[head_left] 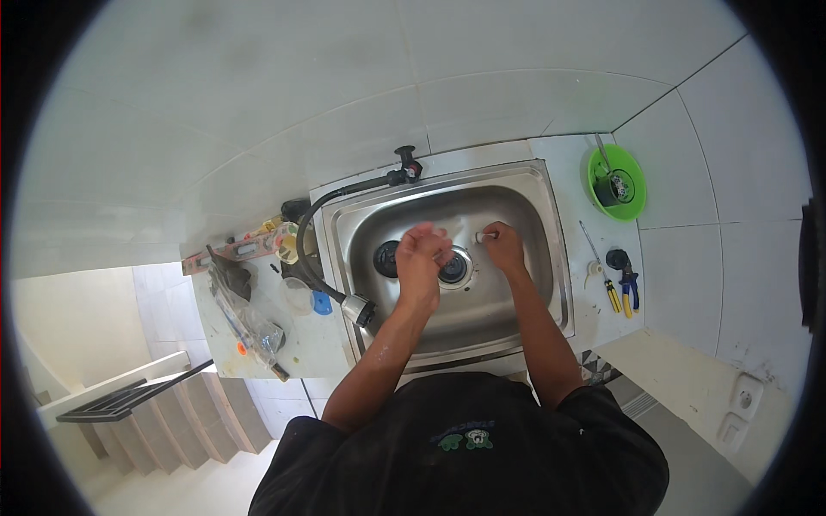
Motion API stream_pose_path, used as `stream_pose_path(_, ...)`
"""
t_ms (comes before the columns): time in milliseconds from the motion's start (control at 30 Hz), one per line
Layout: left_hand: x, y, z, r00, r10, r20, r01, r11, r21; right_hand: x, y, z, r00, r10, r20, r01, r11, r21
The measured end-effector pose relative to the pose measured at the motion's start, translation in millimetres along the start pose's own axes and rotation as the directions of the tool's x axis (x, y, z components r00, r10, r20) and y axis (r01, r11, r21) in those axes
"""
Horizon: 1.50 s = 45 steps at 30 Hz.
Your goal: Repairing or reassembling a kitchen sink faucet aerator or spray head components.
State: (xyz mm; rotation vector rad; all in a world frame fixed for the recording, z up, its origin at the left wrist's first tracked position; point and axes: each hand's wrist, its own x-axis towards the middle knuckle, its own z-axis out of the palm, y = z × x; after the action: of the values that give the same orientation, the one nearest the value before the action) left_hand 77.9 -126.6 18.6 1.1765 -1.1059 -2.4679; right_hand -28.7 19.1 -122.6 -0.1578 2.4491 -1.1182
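Both of my hands are over a stainless steel sink basin [447,322]. My left hand [422,254] hovers beside the round drain [453,268], its fingers loosely bent and apart, slightly blurred, with nothing visible in them. To the right of the drain, my right hand [505,248] is closed, thumb and fingers pinching a small white piece [481,236] whose kind I cannot make out. The drain has a metal rim and a dark centre, partly covered by my left fingers. A black round part [386,259] lies in the basin at the left.
A black flexible hose faucet [314,228] bends over the sink's left edge. Plastic bags [249,318], a spirit level [249,248] and a blue lid [321,303] lie left. On the right are a green bowl [638,185], a screwdriver [612,297], pliers [630,288] and a white roll [594,270].
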Motion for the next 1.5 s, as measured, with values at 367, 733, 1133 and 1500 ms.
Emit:
stream_pose_path(367, 75, 13, 10, 0.93, -0.048, -0.363, -0.104, 0.917, -0.386, 4, 1, 1, 0.96, -0.177, -0.217, 0.118, 0.959, -0.257)
stream_pose_path(733, 136, 21, 7, 0.917, 0.305, -0.256, -0.39, 0.819, -0.421, 64, -178, 24, 0.995, 0.002, 0.097, -0.08, 0.584, 0.808)
stream_pose_path(1133, 134, 11, 7, 0.636, 0.722, -0.273, -0.687, 0.691, 0.228, 80, -184, 32, 0.973, 0.083, 0.215, -0.202, 0.754, 0.625)
stream_pose_path(1500, 119, 24, 20, 0.39, 0.893, 0.225, -0.534, 0.021, 0.845, 101, -154, 48, 0.857, 0.048, 0.514, -0.494, 0.361, 0.791)
